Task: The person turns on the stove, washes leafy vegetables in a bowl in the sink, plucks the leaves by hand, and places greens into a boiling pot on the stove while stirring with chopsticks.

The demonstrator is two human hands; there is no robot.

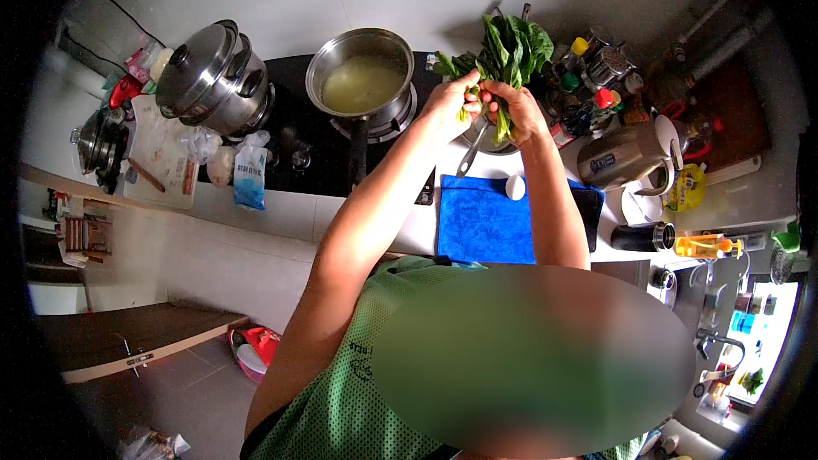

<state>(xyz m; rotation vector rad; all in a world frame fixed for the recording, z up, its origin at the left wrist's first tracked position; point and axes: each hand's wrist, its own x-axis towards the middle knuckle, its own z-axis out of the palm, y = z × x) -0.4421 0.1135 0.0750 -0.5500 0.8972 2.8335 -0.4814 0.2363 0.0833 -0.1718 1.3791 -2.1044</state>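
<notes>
Both hands are raised close together over a metal bowl (490, 146) to the right of the stove. My left hand (447, 106) has its fingers closed on the stems of leafy greens (515, 47). My right hand (518, 111) grips the same bunch, with leaves fanning out above it and stems hanging below. A metal utensil handle (470, 156) sticks out of the bowl, whose inside is mostly hidden by my hands. Left of them, a saucepan (362, 89) of cloudy yellowish liquid stands on the burner. An egg (515, 187) rests on a blue towel (477, 226) nearer me.
A lidded steel pot (209, 81) stands on the left of the stove (294, 119). Further left is a cutting board (158, 153). Seasoning bottles (596, 102) and a steel kettle (626, 153) crowd the right side. The saucepan's handle (359, 153) points toward me.
</notes>
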